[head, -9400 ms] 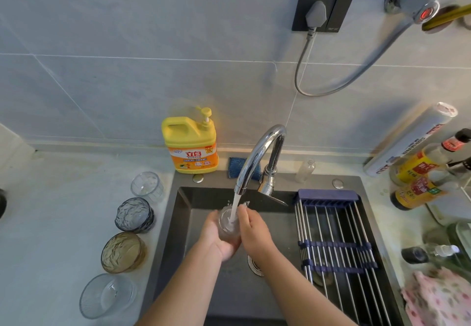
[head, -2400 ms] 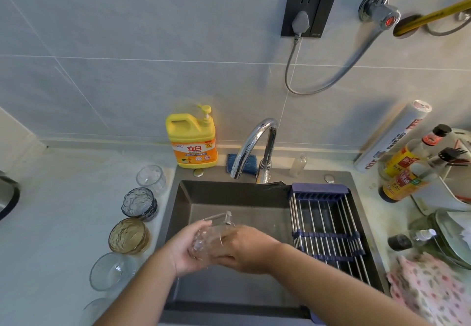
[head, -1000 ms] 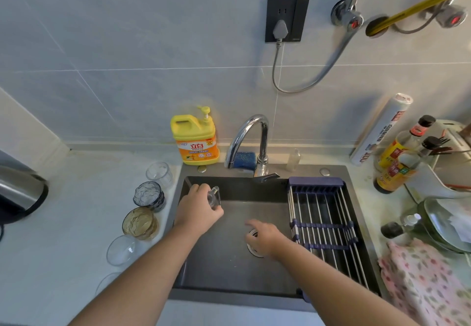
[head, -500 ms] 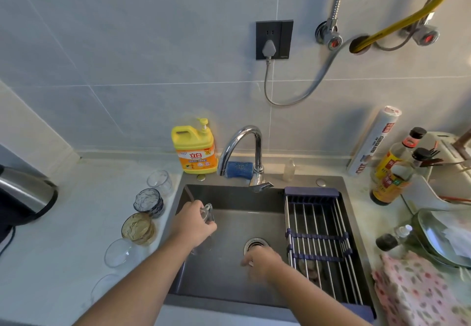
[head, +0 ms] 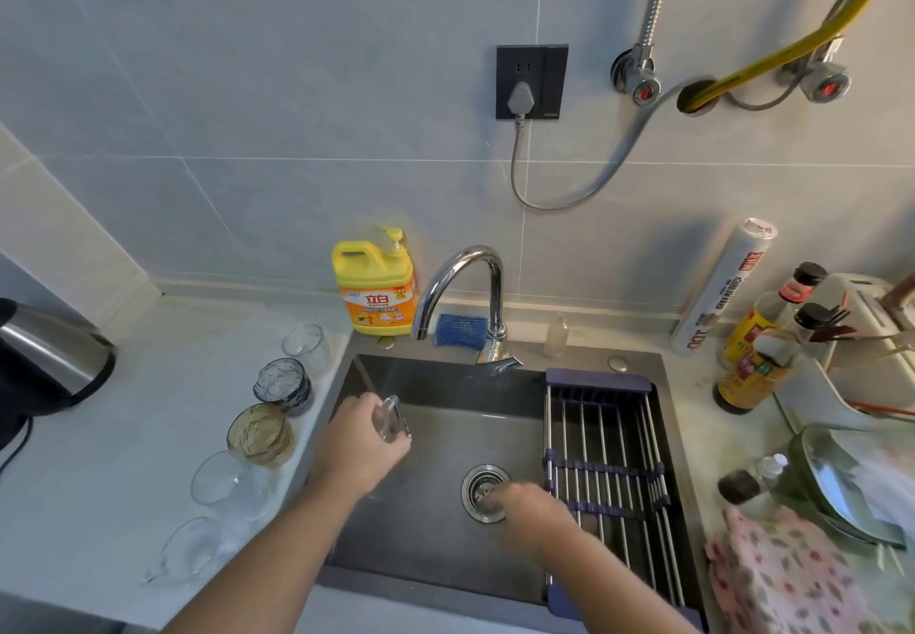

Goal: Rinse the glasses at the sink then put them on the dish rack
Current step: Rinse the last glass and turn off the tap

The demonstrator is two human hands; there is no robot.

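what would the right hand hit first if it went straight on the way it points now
Probably the drain strainer: the right hand points up-left across the sink, its blurred fingers at the strainer's edge. If it rides higher, the glass held in the left hand comes next; its height is unclear.

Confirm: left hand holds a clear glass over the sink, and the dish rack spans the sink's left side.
Wrong on the rack: the head view shows the dish rack spanning the right side of the sink. The left hand does hold the clear glass over the sink.
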